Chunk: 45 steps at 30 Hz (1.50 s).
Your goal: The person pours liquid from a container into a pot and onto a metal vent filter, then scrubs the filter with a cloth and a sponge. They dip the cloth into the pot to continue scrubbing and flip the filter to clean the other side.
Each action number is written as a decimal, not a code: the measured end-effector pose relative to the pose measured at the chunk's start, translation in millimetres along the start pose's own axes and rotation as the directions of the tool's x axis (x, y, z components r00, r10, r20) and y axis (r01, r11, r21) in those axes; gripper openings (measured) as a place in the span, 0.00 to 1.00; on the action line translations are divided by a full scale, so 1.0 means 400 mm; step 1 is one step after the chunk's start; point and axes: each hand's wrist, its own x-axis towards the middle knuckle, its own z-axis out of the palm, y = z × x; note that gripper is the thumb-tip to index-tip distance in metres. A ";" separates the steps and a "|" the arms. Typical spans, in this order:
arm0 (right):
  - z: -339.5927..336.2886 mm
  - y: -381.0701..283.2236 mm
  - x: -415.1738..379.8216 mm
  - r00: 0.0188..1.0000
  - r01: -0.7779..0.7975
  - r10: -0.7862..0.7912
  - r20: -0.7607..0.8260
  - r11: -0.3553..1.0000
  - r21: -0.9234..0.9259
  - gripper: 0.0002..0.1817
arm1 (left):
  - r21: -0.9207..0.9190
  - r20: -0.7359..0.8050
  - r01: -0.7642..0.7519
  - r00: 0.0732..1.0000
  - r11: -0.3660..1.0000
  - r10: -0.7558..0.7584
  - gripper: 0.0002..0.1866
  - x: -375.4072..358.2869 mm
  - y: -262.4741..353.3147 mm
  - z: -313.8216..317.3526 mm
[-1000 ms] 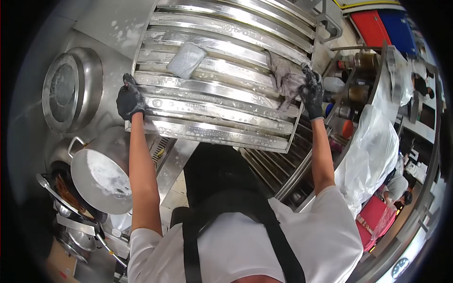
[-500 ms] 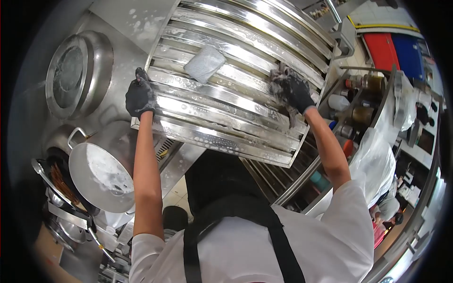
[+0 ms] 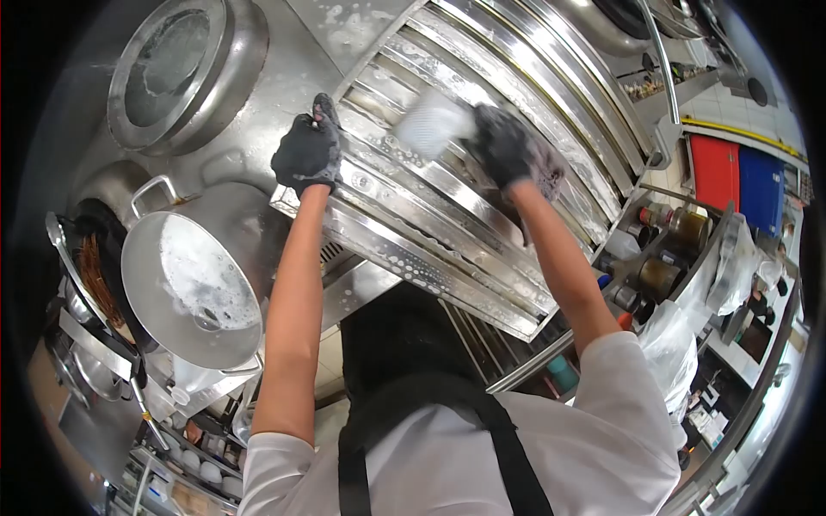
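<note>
A large slatted metal panel (image 3: 404,236), like a range hood baffle filter, lies tilted before me, wet with suds. My left hand (image 3: 308,148), in a black glove, is closed around its left edge with the thumb up along the frame. My right hand (image 3: 503,146), also gloved in black and smeared by motion, is over the middle slats. Its fingertips meet the right edge of a whitish scrubbing pad (image 3: 433,126), which is blurred too while the slats around it look sharp. Dark suds show on the slats beside my right wrist.
Left of the panel stands a big pot (image 3: 191,288) with foamy water. A round steel pan (image 3: 176,73) rests on the steel counter behind it. A rack with jars (image 3: 667,267) is at the right, and a metal tap pipe (image 3: 661,64) hangs at upper right.
My right hand has moved left across the slats to the scrubbing pad. The panel has turned and shifted right in view, my left hand still on its edge.
</note>
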 end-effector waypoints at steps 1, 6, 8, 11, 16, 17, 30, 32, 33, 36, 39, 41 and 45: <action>0.036 -0.041 0.079 0.994 -0.046 0.038 0.103 0.996 0.074 0.34 | -0.003 -0.013 -0.015 1.000 1.000 0.015 0.33 0.004 -0.007 0.012; 0.151 -0.239 0.354 1.000 -0.012 0.015 -0.013 0.974 0.225 0.32 | 0.015 -0.109 -0.060 0.992 0.998 0.061 0.29 0.011 -0.024 0.041; 0.008 -0.291 0.358 0.973 -0.098 0.010 0.231 0.923 0.371 0.28 | 0.002 -0.117 -0.069 0.991 0.998 0.069 0.29 0.018 -0.021 0.042; 0.059 -0.146 0.260 0.979 0.199 -0.177 -0.097 0.923 0.330 0.27 | -0.002 -0.099 -0.080 0.992 0.997 0.079 0.28 0.018 -0.034 0.066; -0.071 -0.067 0.244 0.923 0.377 -0.379 -0.069 0.925 -0.043 0.37 | 0.035 -0.107 -0.049 0.993 0.998 0.053 0.28 0.026 -0.032 0.059; -0.021 -0.075 0.228 0.939 0.343 -0.344 -0.032 0.939 -0.029 0.38 | 0.023 -0.099 -0.060 0.993 0.998 0.062 0.28 0.029 -0.031 0.062; -0.132 -0.073 -0.134 0.985 0.173 -0.171 0.033 0.935 -0.309 0.30 | -0.058 -0.120 -0.042 0.992 0.997 0.035 0.32 0.006 0.006 0.037; -0.094 -0.061 -0.083 0.977 0.208 -0.213 0.010 0.941 -0.266 0.30 | -0.006 -0.091 -0.034 0.995 0.999 0.034 0.31 0.010 0.004 0.040; -0.064 -0.051 -0.070 0.977 0.209 -0.215 -0.001 0.952 -0.224 0.31 | 0.002 -0.088 -0.050 0.995 0.999 0.050 0.30 0.014 -0.005 0.049; 0.031 -0.042 0.032 0.947 0.292 -0.316 -0.055 0.922 -0.254 0.39 | -0.003 -0.051 -0.014 0.999 1.000 0.014 0.28 -0.002 0.012 0.026; 0.018 -0.175 0.208 0.935 0.059 -0.009 0.354 0.990 -0.131 0.44 | -0.003 -0.113 -0.090 0.990 0.996 0.089 0.26 0.011 -0.014 0.067; 0.104 -0.221 0.295 0.995 0.100 -0.100 0.004 0.993 -0.056 0.33 | 0.032 -0.070 -0.118 0.990 0.992 0.120 0.24 0.016 -0.023 0.074; 0.011 -0.289 0.373 0.986 0.004 -0.007 0.168 1.000 0.020 0.22 | 0.022 0.008 -0.021 1.000 1.000 0.021 0.37 0.001 0.005 0.015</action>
